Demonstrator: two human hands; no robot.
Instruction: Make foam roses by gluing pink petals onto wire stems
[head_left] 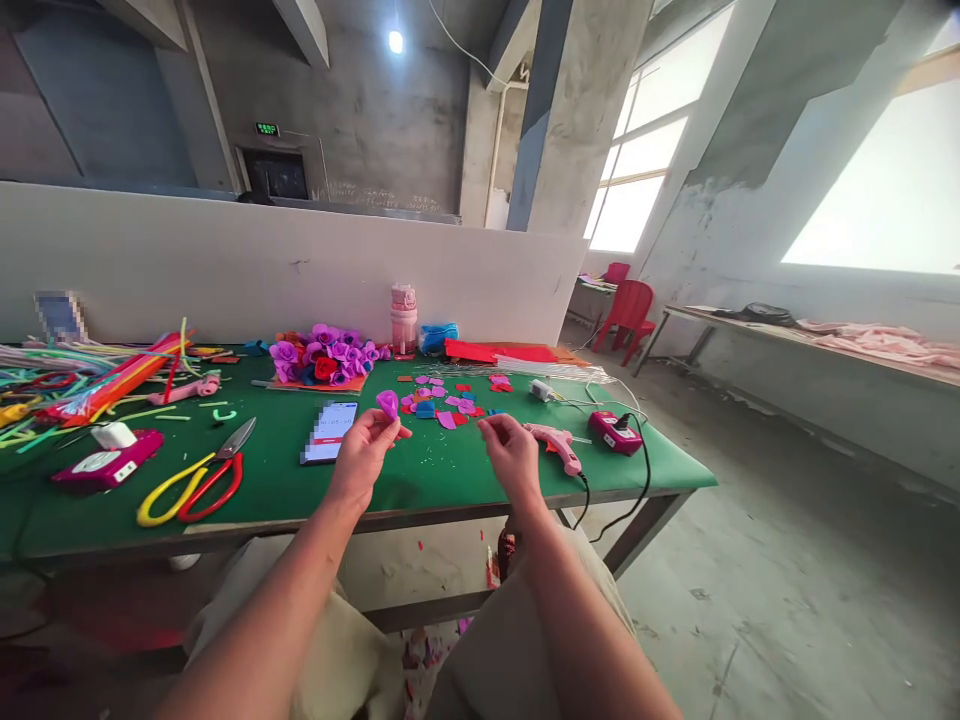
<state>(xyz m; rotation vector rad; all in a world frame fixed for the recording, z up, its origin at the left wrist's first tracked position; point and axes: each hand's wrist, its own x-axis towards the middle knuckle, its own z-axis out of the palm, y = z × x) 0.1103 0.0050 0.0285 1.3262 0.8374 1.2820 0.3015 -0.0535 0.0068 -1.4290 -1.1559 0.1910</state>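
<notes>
Between the fingertips of my left hand [365,450] is a small purple paper flower [388,403], partly rolled like a bud. My right hand [511,455] is held apart from it, to the right, its thumb and fingers pinched together; what they hold, if anything, is too small to make out. Loose paper petals [447,419] in purple, red and blue lie on the green table just beyond both hands. A pink glue gun [556,446] rests to the right of my right hand. Left of my left hand lies a phone [330,432] with a lit screen.
Scissors [206,483] with yellow and red handles lie at left, near a maroon power strip [112,462] and colored pipe cleaners [112,385]. Finished paper flowers [330,355] and a pink bottle [403,322] stand at the back. Another power box [615,432] with cords sits right.
</notes>
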